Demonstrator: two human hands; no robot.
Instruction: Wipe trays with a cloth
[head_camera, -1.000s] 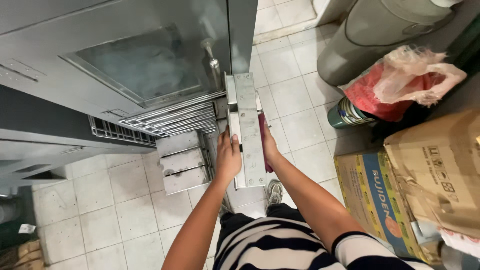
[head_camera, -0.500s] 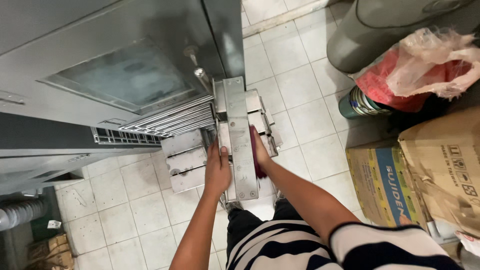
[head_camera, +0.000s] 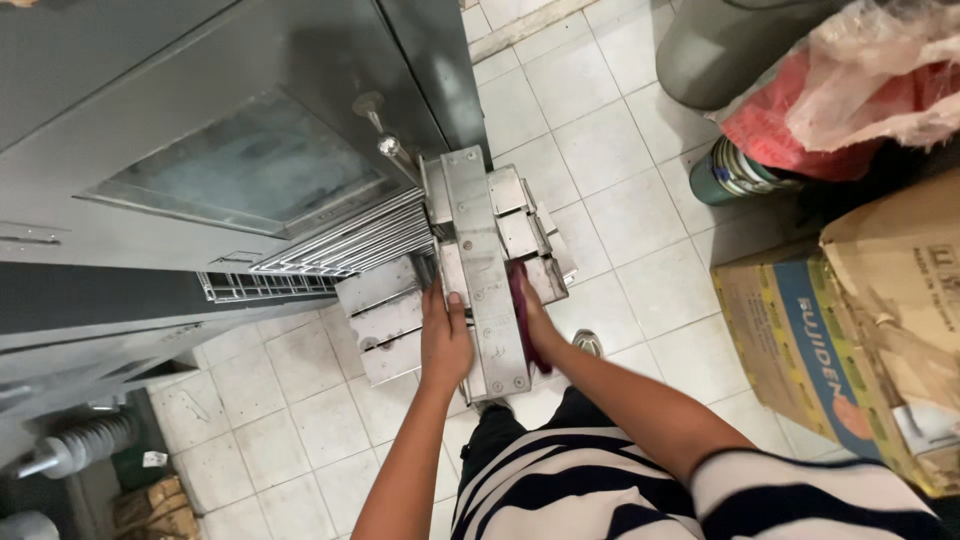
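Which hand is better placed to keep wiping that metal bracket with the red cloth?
Right. The right hand already presses the red cloth against the metal bracket, while the left hand braces its other side.

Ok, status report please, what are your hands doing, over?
Left hand and right hand both gripping metal tray stack. Oven door close beside. Cardboard box on the right.
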